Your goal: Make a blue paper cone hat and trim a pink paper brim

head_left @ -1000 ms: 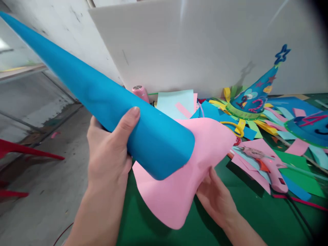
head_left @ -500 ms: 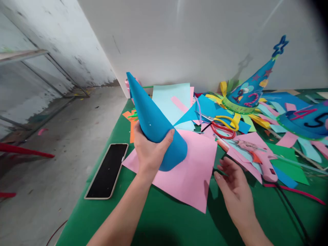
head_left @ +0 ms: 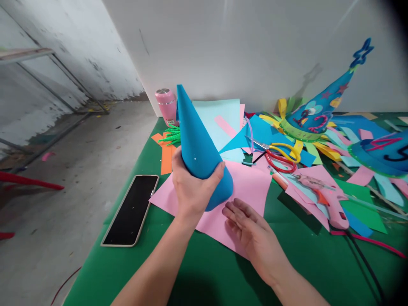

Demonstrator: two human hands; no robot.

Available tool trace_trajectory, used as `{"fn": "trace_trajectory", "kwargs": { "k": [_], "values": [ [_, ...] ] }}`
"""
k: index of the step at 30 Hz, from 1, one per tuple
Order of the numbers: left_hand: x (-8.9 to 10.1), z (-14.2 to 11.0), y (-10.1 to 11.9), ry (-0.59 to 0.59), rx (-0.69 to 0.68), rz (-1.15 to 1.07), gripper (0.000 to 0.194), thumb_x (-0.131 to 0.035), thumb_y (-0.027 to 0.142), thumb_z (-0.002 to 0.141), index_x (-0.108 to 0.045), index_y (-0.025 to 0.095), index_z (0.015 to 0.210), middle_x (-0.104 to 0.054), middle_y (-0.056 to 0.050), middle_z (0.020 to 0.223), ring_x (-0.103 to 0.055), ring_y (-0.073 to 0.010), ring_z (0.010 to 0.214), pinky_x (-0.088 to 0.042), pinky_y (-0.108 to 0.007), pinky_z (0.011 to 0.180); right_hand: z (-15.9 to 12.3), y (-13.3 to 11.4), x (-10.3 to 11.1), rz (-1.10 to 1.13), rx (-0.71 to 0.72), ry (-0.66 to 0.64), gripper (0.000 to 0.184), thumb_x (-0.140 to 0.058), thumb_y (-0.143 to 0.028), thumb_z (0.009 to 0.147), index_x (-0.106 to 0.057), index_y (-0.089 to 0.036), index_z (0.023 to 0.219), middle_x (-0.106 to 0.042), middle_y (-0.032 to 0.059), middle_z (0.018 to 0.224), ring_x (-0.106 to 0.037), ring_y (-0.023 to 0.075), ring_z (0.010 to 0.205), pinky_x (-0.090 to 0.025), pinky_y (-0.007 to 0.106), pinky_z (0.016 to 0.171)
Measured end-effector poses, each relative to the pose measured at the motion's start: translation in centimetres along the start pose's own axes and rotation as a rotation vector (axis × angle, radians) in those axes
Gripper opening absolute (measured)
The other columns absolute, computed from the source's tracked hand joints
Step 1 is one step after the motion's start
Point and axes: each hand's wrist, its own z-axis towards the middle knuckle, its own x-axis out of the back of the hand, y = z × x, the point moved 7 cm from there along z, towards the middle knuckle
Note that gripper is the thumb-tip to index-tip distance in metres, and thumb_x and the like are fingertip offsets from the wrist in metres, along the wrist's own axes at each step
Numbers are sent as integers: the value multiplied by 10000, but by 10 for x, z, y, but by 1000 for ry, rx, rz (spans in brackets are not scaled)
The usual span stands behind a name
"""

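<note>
A plain blue paper cone (head_left: 199, 148) leans with its tip up and to the left, its wide end toward the right. My left hand (head_left: 194, 182) is wrapped round its lower part, thumb on the near right side. Beneath it lies a pink paper sheet (head_left: 251, 178) on the green tabletop. My right hand (head_left: 248, 229) is over the sheet's right front part, just below the cone's wide end, fingers stretched out and holding nothing. Whether its fingertips touch the sheet I cannot tell.
Left of the sheet lies a phone (head_left: 130, 212). Behind are a pink bottle (head_left: 167, 106) and green fuzzy stems (head_left: 172, 134). To the right are scissors (head_left: 280, 155), a pink glue gun (head_left: 333, 204) with its cord, paper scraps, and decorated blue hats (head_left: 321, 112) (head_left: 381, 155).
My right hand has moved left, from beside the pink sheet to over it, near the cone. The cone has turned slightly more upright, and the pink bottle shows more.
</note>
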Motion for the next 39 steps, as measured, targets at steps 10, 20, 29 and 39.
{"fn": "trace_trajectory", "kwargs": {
  "k": [10, 20, 29, 39],
  "values": [
    [1, 5, -3, -28, 83, -4, 757, -787, 437, 527, -475, 181, 1167, -611, -77, 1032, -633, -247, 906, -551, -412, 783, 8, -2, -13, -5, -1, -123, 201, -777, -247, 662, -640, -208, 803, -685, 15, 822, -605, 130, 828, -411, 225, 681],
    [-1, 3, 1, -29, 69, 13, 722, -774, 439, 531, -461, 186, 1130, -608, -89, 1048, -631, -270, 934, -537, -455, 816, 17, -3, -14, -48, -23, -154, 161, -729, -198, 630, -641, -181, 765, -685, 25, 701, -611, 134, 660, -414, 243, 614],
    [-2, 1, 1, -40, 68, -3, 708, -776, 427, 527, -460, 194, 1116, -610, -84, 1039, -629, -269, 934, -536, -450, 811, 18, -4, -13, -150, -28, -190, 147, -710, -230, 655, -632, -174, 766, -682, 32, 773, -655, 164, 731, -433, 260, 627],
    [-2, -1, 2, -29, -1, 1, 703, -773, 400, 538, -450, 195, 1126, -598, -85, 1093, -612, -274, 999, -514, -461, 871, 21, -6, -13, -325, -18, -264, 161, -704, -303, 696, -643, -172, 767, -689, 36, 772, -667, 163, 711, -448, 265, 624]
  ]
}}
